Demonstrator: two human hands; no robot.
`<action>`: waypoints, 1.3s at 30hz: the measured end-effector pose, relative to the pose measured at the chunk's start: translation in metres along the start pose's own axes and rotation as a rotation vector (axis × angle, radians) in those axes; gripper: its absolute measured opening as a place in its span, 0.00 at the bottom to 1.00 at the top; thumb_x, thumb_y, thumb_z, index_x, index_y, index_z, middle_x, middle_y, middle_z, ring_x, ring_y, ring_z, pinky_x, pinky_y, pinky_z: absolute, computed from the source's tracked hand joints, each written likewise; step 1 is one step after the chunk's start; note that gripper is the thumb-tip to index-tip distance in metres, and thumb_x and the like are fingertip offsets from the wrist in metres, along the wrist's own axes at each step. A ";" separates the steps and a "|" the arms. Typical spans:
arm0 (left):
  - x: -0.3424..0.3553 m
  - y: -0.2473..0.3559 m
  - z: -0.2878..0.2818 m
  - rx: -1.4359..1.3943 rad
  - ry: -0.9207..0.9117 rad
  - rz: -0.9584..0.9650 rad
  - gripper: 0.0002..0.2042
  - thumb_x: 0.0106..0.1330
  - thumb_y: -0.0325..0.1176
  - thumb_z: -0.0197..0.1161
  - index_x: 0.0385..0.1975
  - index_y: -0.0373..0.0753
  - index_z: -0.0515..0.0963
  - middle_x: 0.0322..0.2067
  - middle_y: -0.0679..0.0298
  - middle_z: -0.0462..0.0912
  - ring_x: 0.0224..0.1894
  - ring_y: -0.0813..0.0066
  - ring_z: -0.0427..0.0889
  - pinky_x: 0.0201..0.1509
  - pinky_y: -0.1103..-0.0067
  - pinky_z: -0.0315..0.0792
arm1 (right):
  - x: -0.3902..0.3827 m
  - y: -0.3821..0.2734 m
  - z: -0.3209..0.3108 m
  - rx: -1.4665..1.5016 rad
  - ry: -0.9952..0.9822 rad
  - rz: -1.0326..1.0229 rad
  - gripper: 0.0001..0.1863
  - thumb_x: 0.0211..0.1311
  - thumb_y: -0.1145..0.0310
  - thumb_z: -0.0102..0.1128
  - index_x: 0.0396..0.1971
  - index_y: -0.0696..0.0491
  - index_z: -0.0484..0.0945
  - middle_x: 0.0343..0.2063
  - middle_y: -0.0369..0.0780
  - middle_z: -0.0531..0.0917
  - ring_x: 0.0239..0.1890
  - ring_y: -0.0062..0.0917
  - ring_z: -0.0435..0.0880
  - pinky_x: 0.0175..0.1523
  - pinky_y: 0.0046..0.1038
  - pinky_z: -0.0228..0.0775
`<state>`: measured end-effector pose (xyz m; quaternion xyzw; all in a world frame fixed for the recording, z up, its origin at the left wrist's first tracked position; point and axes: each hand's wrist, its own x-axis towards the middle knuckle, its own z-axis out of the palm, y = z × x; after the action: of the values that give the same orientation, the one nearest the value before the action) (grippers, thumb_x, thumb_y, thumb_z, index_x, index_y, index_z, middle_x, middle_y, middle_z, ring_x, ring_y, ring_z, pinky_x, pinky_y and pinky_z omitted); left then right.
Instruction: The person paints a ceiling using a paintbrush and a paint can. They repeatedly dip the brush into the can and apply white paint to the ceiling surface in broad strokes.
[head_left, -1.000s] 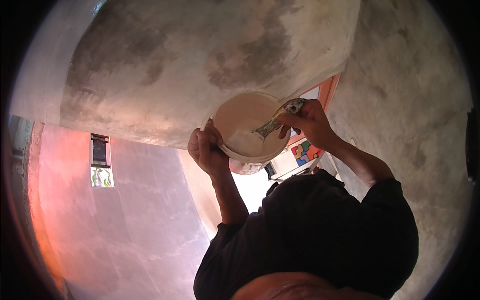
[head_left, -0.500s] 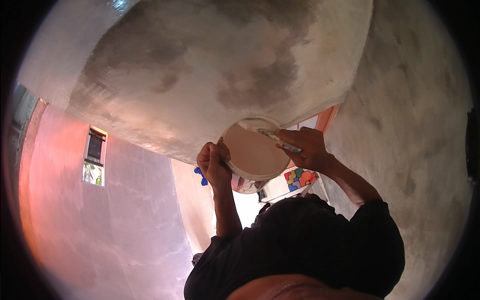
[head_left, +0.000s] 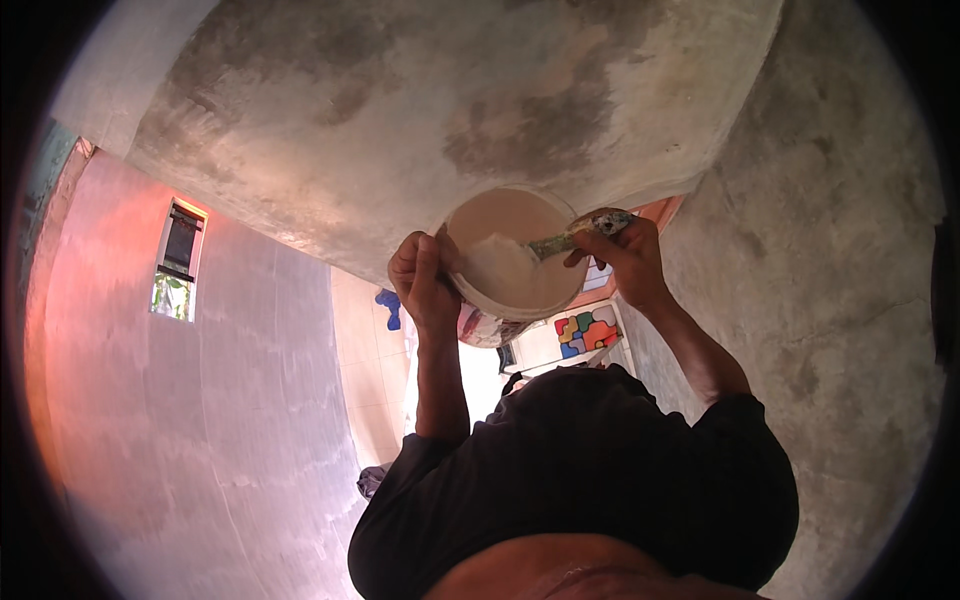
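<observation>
My left hand [head_left: 426, 278] grips the left rim of a round bucket [head_left: 490, 328], fingers curled over its edge. Pale, thick liquid that looks like paint [head_left: 495, 225] fills much of the bucket. Over the right rim, my right hand [head_left: 628, 262] is closed around the handle of a paint-smeared brush [head_left: 560, 243]. The brush's head reaches into the bucket, where lighter liquid is stirred up around it and hides the bristles.
Patchy grey walls [head_left: 860, 250] rise on the right and ahead [head_left: 400, 110]. A narrow window [head_left: 180, 258] is in the left wall. Below lie a tiled floor [head_left: 368, 350], a blue object [head_left: 389, 308] and a multicoloured mat [head_left: 588, 332].
Both hands and the bucket appear higher in the view. The brush has swung from the bucket's right rim down into the liquid, its handle now pointing right.
</observation>
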<state>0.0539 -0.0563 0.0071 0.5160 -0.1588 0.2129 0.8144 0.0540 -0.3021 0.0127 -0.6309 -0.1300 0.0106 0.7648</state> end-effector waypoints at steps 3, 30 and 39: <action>0.000 0.002 0.004 -0.013 -0.020 -0.014 0.16 0.70 0.32 0.50 0.17 0.37 0.65 0.15 0.67 0.69 0.20 0.83 0.63 0.26 0.84 0.56 | 0.004 0.007 0.010 -0.163 0.109 -0.256 0.08 0.55 0.69 0.65 0.34 0.55 0.82 0.27 0.37 0.86 0.25 0.17 0.81 0.32 0.19 0.72; 0.003 -0.009 -0.040 0.090 0.195 0.179 0.20 0.71 0.34 0.49 0.13 0.43 0.57 0.10 0.70 0.57 0.17 0.84 0.55 0.24 0.83 0.51 | 0.168 -0.225 -0.304 -0.737 1.341 -0.942 0.14 0.52 0.66 0.67 0.28 0.65 0.81 0.15 0.36 0.81 0.17 0.18 0.76 0.24 0.24 0.67; -0.007 0.001 -0.052 0.187 0.293 0.134 0.20 0.72 0.37 0.49 0.14 0.44 0.58 0.09 0.70 0.58 0.16 0.84 0.55 0.40 0.78 0.58 | 0.210 -0.241 -0.326 -0.963 1.371 -1.014 0.11 0.51 0.68 0.62 0.27 0.63 0.81 0.16 0.50 0.79 0.16 0.37 0.80 0.24 0.33 0.71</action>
<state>0.0496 -0.0104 -0.0171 0.5413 -0.0518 0.3535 0.7612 0.2899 -0.6269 0.2298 -0.6145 0.0965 -0.7423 0.2491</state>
